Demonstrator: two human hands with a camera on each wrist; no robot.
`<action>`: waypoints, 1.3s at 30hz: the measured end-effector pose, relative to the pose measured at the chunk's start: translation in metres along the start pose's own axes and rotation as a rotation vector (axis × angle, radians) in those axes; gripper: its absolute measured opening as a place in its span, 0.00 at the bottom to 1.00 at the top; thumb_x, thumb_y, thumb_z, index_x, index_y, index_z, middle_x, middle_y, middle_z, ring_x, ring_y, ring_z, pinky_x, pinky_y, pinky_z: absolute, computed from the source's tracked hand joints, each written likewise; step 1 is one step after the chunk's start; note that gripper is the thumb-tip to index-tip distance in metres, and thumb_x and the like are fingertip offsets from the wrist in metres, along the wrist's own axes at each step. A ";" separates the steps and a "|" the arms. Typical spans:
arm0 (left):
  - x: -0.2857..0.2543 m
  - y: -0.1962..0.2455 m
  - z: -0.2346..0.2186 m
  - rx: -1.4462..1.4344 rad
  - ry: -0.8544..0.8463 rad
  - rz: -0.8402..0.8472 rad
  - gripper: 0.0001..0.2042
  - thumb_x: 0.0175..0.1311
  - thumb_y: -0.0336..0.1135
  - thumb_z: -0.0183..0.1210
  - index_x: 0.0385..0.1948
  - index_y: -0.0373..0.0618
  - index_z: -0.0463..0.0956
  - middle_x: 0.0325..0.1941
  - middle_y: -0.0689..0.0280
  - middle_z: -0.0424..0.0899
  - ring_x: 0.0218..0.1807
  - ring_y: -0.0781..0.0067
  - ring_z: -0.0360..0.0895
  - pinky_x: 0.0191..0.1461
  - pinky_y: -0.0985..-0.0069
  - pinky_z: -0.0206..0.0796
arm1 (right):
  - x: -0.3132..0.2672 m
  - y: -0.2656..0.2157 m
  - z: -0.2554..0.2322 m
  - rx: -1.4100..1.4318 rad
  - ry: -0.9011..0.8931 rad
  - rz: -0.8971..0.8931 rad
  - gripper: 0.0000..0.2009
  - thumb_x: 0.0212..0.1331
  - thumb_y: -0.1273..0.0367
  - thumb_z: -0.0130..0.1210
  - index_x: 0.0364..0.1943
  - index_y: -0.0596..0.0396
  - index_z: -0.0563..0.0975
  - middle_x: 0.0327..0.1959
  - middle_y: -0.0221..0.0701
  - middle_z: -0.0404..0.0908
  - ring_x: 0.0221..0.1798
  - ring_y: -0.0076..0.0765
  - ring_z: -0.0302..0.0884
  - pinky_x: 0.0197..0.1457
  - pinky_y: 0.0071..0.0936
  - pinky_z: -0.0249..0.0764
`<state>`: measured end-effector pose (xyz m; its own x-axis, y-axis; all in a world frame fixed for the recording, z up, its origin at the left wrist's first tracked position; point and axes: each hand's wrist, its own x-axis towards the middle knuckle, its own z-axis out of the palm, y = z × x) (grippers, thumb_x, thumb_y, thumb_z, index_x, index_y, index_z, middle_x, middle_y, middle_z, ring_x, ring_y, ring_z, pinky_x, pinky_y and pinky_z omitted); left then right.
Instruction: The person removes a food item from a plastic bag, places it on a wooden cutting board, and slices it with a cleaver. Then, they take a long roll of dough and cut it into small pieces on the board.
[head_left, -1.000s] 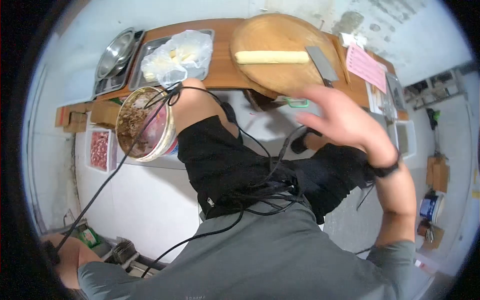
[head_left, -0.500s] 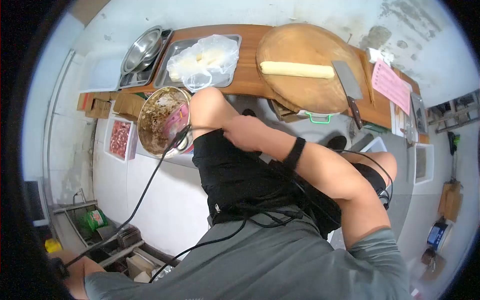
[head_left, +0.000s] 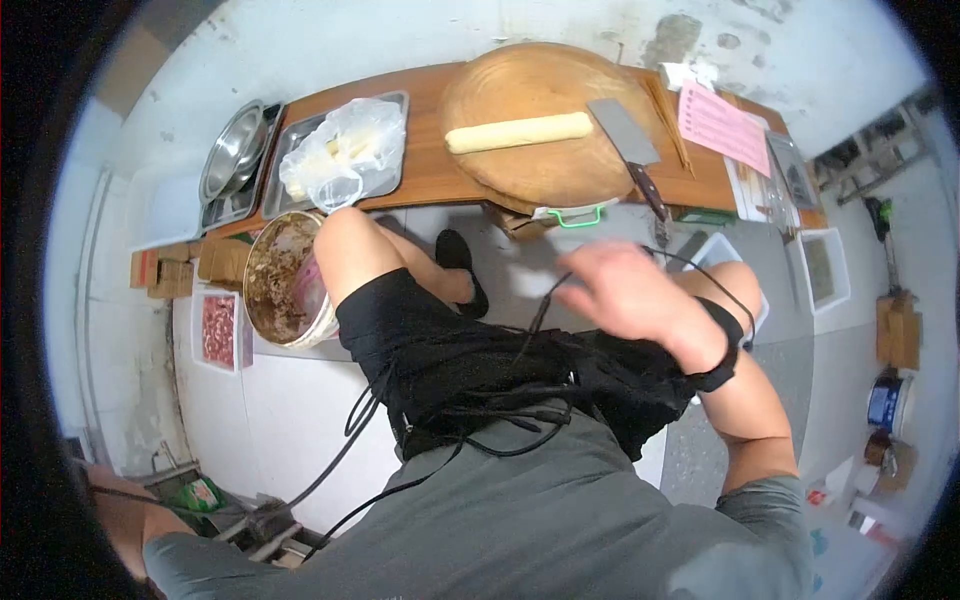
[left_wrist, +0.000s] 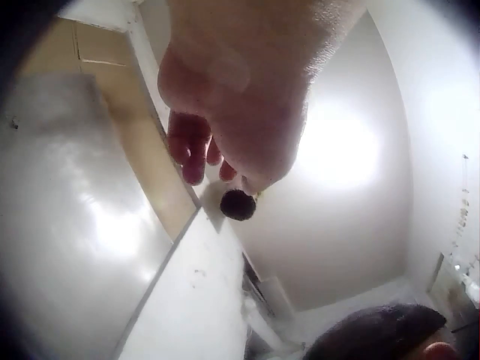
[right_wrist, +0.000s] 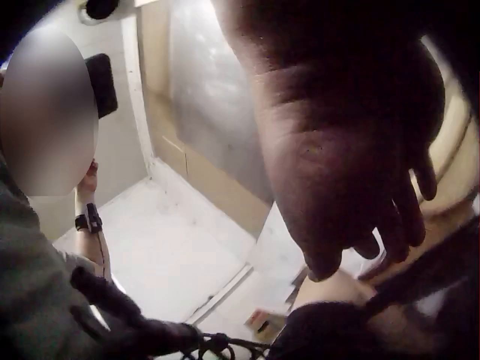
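My left hand [left_wrist: 240, 105] is raised beside the head, its fingers loosely curled with nothing visible in them. In the right wrist view the same hand [right_wrist: 88, 180] is small, next to the blurred face. Over the right thigh hovers my right hand [head_left: 625, 290], blurred, with relaxed fingers hanging down in the right wrist view. A black cable [head_left: 540, 318] passes close by its fingertips. Beyond it, a pale dough roll [head_left: 520, 132] lies on a round wooden board [head_left: 540, 80]. A cleaver [head_left: 622, 130] rests at the board's right side, handle over the table edge.
Left on the table [head_left: 425, 140], a metal tray [head_left: 393, 180] holds a plastic bag [head_left: 350, 140], beside stacked metal bowls [head_left: 228, 160]. A stained bucket [head_left: 262, 275] and a white box of red pieces [head_left: 238, 335] stand below. A pink sheet [head_left: 722, 128] lies at right. Cables [head_left: 340, 475] cross the lap.
My right hand swung left over the lap to the cable near the left knee, then back over the right thigh. The cable has dropped from that knee to beside the left hip.
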<state>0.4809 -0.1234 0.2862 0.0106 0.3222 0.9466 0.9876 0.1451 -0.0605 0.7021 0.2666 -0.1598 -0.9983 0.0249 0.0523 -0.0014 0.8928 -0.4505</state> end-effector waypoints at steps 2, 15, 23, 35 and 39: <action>-0.033 0.017 0.067 0.015 0.001 -0.138 0.13 0.71 0.40 0.50 0.45 0.41 0.75 0.48 0.56 0.78 0.38 0.63 0.76 0.42 0.68 0.70 | -0.027 0.027 -0.014 -0.211 0.183 0.106 0.18 0.57 0.57 0.58 0.42 0.58 0.79 0.39 0.44 0.81 0.48 0.54 0.77 0.54 0.45 0.71; -0.199 0.011 0.265 -0.531 -0.654 -0.510 0.07 0.67 0.27 0.55 0.42 0.39 0.77 0.56 0.62 0.74 0.45 0.81 0.73 0.51 0.79 0.66 | -0.144 0.043 -0.002 -0.256 0.060 0.363 0.05 0.52 0.69 0.53 0.24 0.54 0.74 0.23 0.39 0.77 0.34 0.49 0.77 0.39 0.44 0.73; -0.285 -0.002 0.373 -0.744 -0.789 -0.678 0.06 0.63 0.28 0.59 0.37 0.36 0.76 0.52 0.64 0.75 0.41 0.82 0.72 0.46 0.81 0.66 | -0.162 -0.027 -0.030 -0.020 -0.306 0.450 0.11 0.56 0.63 0.59 0.35 0.57 0.78 0.28 0.42 0.78 0.36 0.53 0.79 0.40 0.45 0.75; -0.364 -0.014 0.472 -0.509 -1.080 -0.520 0.09 0.57 0.32 0.64 0.34 0.37 0.77 0.36 0.58 0.77 0.33 0.65 0.76 0.39 0.71 0.70 | 0.030 0.137 -0.007 0.786 0.602 0.543 0.17 0.61 0.62 0.59 0.45 0.63 0.77 0.35 0.36 0.83 0.38 0.33 0.80 0.46 0.29 0.76; -0.385 -0.012 0.504 -0.488 -1.009 -0.575 0.11 0.55 0.33 0.64 0.37 0.37 0.78 0.43 0.51 0.78 0.45 0.51 0.77 0.50 0.64 0.70 | 0.036 0.194 0.027 0.068 0.409 0.649 0.23 0.56 0.60 0.60 0.51 0.61 0.74 0.45 0.46 0.80 0.49 0.55 0.78 0.55 0.43 0.74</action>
<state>0.3861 0.2224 -0.2370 -0.3510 0.9285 0.1214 0.7671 0.2108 0.6059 0.6648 0.4287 -0.2695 -0.6993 0.7106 0.0781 0.5609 0.6132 -0.5562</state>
